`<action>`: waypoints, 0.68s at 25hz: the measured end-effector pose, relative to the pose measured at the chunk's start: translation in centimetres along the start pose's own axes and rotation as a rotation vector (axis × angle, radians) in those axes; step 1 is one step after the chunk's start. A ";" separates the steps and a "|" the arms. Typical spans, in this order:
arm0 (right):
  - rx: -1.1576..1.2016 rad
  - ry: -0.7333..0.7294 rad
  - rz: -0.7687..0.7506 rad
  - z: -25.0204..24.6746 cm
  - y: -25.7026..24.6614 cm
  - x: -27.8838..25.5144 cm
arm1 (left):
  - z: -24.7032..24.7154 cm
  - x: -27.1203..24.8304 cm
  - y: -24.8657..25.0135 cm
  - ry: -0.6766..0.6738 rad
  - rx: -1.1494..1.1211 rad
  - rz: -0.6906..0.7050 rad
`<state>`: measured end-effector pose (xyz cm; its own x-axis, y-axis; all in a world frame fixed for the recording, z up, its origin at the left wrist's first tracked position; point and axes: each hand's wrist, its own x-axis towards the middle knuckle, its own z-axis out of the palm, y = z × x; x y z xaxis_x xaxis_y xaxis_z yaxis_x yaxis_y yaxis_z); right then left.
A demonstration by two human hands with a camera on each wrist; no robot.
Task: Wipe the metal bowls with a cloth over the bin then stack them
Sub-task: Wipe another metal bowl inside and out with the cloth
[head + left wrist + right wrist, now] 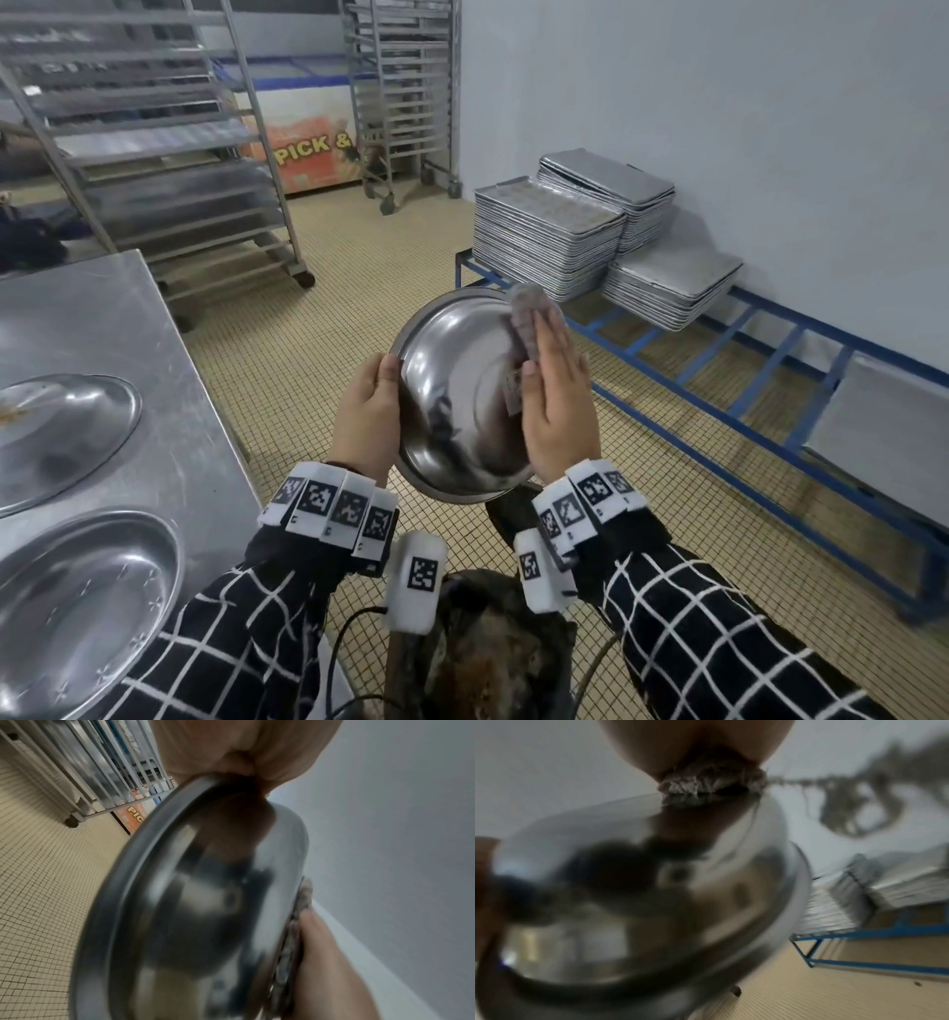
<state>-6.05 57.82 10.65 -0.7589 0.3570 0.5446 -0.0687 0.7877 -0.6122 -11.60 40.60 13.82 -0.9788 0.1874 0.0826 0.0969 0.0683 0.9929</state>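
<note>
Bowl (457,395) first: the metal one being cleaned is held up in the air between the person's two hands, tipped on edge with its rounded outside toward them, above and a little beyond the dark bin (493,663) that stands at their feet. Their left hand (367,411) grips the rim on the near left side, thumb curled over the edge and fingers behind, as the left wrist view shows too. Their right hand (557,406) lies flat with its fingers straight and together, pressing a grey cloth (531,321) against the bowl's outer surface; the cloth's end sticks out past the fingertips at the upper rim. The right wrist view shows the cloth squeezed between palm and metal, though it is blurred.

To the left, on the steel table (102,303), two more bowls wait. The nearer one (77,601) sits open side up; the farther one (61,437) carries a brownish smear, so I would judge it not yet wiped. They lie side by side, not stacked, so as far as I can tell the job is at an early or middle stage: one bowl in hand, others to do, stacking not begun.

Farther off, piles of baking trays (549,241) rest on a blue frame (770,370) along the wall, and tall wheeled racks (169,154) stand at the back.
</note>
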 end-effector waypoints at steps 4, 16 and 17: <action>-0.040 -0.076 0.063 1.0 2.2 -4.4 | -0.3 0.2 -0.1 0.047 -0.036 -0.042; 0.108 0.121 -0.049 0.2 -1.1 0.2 | 1.3 -0.2 0.5 -0.009 -0.029 0.017; 0.112 0.121 0.015 0.0 -0.1 0.0 | 1.2 -0.2 0.6 0.005 -0.042 0.013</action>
<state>-6.03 57.78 10.76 -0.6775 0.4312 0.5959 -0.1353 0.7233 -0.6772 -11.13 41.77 14.27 -0.9783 0.1833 0.0961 0.1023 0.0242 0.9945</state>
